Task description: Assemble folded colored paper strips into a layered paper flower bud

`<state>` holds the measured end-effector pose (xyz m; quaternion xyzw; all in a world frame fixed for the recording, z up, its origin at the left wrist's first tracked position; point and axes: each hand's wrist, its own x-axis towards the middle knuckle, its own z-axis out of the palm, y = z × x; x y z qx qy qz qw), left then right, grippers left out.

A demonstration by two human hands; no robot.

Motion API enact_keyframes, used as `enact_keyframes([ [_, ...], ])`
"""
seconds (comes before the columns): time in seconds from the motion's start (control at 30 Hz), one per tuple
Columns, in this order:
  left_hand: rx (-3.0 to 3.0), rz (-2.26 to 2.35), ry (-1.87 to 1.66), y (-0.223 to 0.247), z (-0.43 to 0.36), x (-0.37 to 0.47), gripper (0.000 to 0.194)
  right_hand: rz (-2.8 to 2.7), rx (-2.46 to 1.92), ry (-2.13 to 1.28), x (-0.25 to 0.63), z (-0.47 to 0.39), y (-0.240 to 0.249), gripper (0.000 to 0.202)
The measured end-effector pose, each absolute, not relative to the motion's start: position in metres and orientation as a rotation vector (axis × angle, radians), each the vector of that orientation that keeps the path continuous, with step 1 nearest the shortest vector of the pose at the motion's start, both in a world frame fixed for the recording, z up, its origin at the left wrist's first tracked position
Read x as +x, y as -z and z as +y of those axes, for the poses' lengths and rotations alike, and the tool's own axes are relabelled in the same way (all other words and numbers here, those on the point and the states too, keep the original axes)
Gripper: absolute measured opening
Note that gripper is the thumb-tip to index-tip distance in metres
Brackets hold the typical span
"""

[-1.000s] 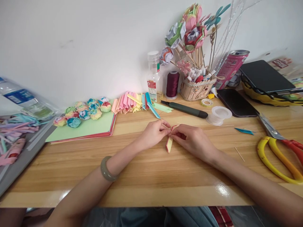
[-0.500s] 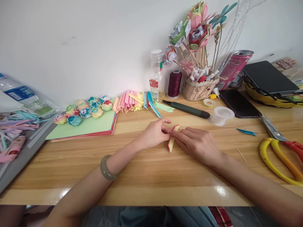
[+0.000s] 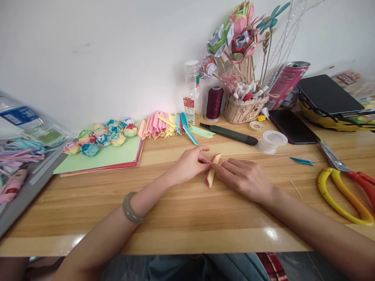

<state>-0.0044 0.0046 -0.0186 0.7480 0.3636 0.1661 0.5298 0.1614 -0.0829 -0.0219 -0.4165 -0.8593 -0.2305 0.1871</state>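
A narrow folded paper strip (image 3: 209, 180), pale yellow with pink-red edges, stands tilted between my hands over the table. My left hand (image 3: 190, 166) is pinched just left of it, with a fine white thread at the fingertips. Across the strip's middle lie the closed fingers of my right hand (image 3: 247, 179), which grip it; their tips almost meet the left ones. The exact hold of the right fingertips is partly hidden. Behind the right hand, a thread (image 3: 243, 153) runs along the table near a white thread spool (image 3: 272, 142).
Behind my hands lie a dark green craft knife (image 3: 234, 135) and a row of folded papers (image 3: 159, 125). Paper flowers (image 3: 103, 139) rest on green sheets (image 3: 88, 162) at left. Yellow-and-red scissors (image 3: 331, 187), a toothpick-like stick (image 3: 296, 189) and a phone (image 3: 293, 127) are at right.
The view has shifted slightly, so things at the right appear a little further left. My hands and the folded strip keep nearly the same pose.
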Motion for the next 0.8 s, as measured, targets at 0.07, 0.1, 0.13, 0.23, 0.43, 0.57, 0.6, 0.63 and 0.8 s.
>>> enact_keyframes([
  [0.07,1.778,0.874,-0.393,0.017,0.004,-0.004,0.055,-2.361,-1.226,0.604,0.161,-0.082,0.025,0.016],
  [0.1,1.777,0.879,-0.391,0.017,0.004,-0.004,0.055,-2.328,-1.258,0.586,0.16,-0.081,0.027,0.015],
  [0.13,1.778,0.884,-0.387,0.016,0.004,-0.004,0.054,-2.301,-1.286,0.573,0.16,-0.08,0.028,0.016],
  [0.23,1.787,0.893,-0.383,0.014,0.004,-0.004,0.052,-2.304,-1.283,0.552,0.161,-0.08,0.029,0.015],
  [0.43,1.871,0.881,-0.407,0.015,0.003,-0.005,0.041,-2.464,-1.154,0.602,0.165,-0.083,0.019,0.024],
  [0.57,1.86,0.881,-0.411,0.013,0.001,-0.004,0.041,-2.458,-1.176,0.619,0.165,-0.084,0.02,0.022],
  [0.6,1.853,0.881,-0.411,0.013,0.001,-0.004,0.043,-2.445,-1.184,0.612,0.165,-0.084,0.022,0.02],
  [0.63,1.846,0.88,-0.411,0.013,0.001,-0.004,0.045,-2.428,-1.197,0.604,0.165,-0.083,0.024,0.018],
  [0.8,1.797,0.85,-0.452,0.018,-0.002,-0.004,0.048,-2.372,-1.277,0.58,0.166,-0.082,0.03,0.014],
])
